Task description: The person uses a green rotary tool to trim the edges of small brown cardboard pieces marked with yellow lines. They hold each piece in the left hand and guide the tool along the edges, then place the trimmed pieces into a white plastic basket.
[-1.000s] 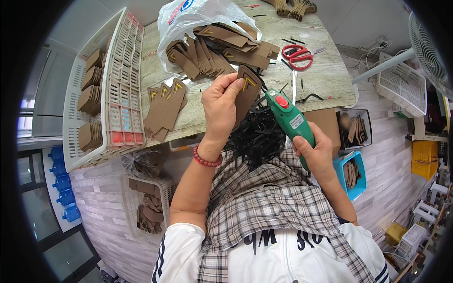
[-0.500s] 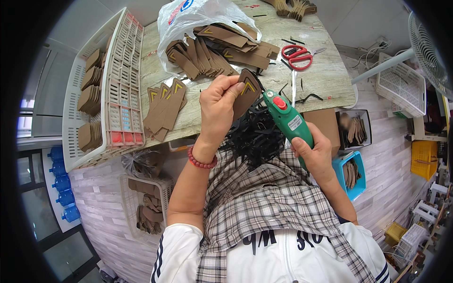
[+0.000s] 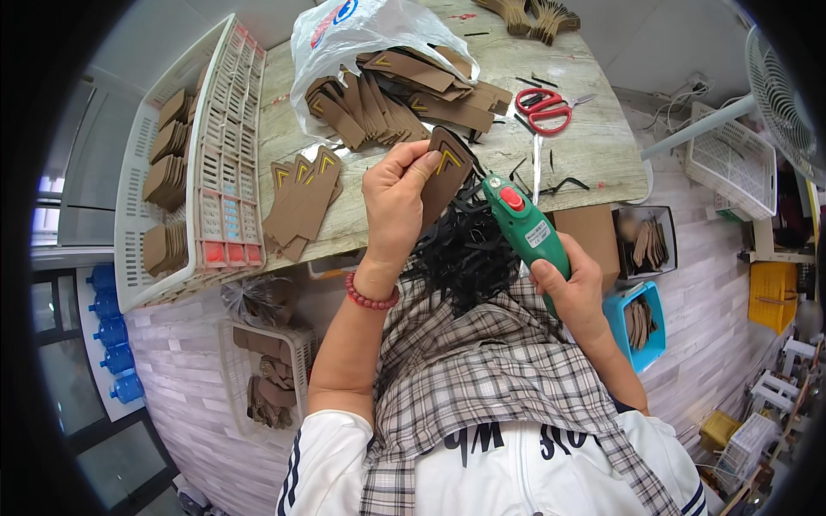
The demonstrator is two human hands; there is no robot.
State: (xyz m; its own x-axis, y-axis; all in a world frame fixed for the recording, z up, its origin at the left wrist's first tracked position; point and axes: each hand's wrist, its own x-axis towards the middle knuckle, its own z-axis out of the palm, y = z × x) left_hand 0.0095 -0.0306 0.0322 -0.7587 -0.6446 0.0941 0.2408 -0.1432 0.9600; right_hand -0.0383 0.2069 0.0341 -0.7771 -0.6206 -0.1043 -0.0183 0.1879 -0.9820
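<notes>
Pinched between thumb and fingers of my left hand (image 3: 400, 185) is a flat brown piece (image 3: 447, 168) with a pointed end, a dark edge and a yellow chevron. My right hand (image 3: 572, 279) is wrapped round a green handheld electric tool (image 3: 527, 225) with a red button. The tool's tip is close to the right edge of the brown piece; whether they touch I cannot tell. Beneath both lies a tangled heap of thin black strips (image 3: 469, 258) on my plaid apron. Left of my left hand, several similar brown pieces (image 3: 301, 193) lie fanned on the table.
A white plastic bag (image 3: 331, 43) spills more brown pieces across the wooden table (image 3: 594, 103). Red-handled scissors (image 3: 544, 112) and black offcuts lie at the right. A white crate (image 3: 225, 155) stands at left. Below are a blue bin (image 3: 656, 322) and another crate (image 3: 305, 353).
The brown piece has tilted slightly and shifted a little left with my left hand. The green tool has moved slightly downward, its tip now a bit farther from the piece.
</notes>
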